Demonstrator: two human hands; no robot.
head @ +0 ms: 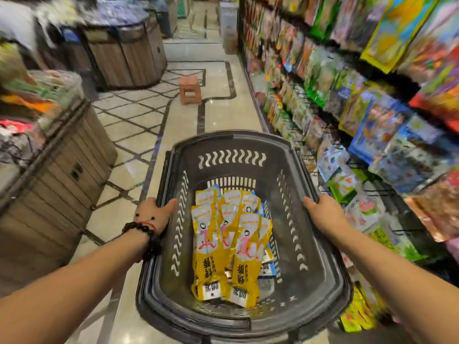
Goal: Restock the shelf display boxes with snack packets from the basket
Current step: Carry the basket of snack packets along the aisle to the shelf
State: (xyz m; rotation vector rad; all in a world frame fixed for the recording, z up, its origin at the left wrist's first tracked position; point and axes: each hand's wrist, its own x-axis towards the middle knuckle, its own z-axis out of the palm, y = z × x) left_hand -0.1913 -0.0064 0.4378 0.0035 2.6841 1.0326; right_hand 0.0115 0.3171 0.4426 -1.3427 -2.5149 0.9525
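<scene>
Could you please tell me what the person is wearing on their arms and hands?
Both forearms are bare, with no sleeves or gloves. The left hand has a dark beaded bracelet and a thin red cord at the wrist. The right hand wears nothing.

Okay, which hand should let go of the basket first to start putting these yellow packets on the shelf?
Probably the right hand. It grips the basket rim on the side nearest the snack shelves, so its reach is shorter. The left hand, on the aisle-side rim, can keep holding while the yellow packets go across.
</scene>
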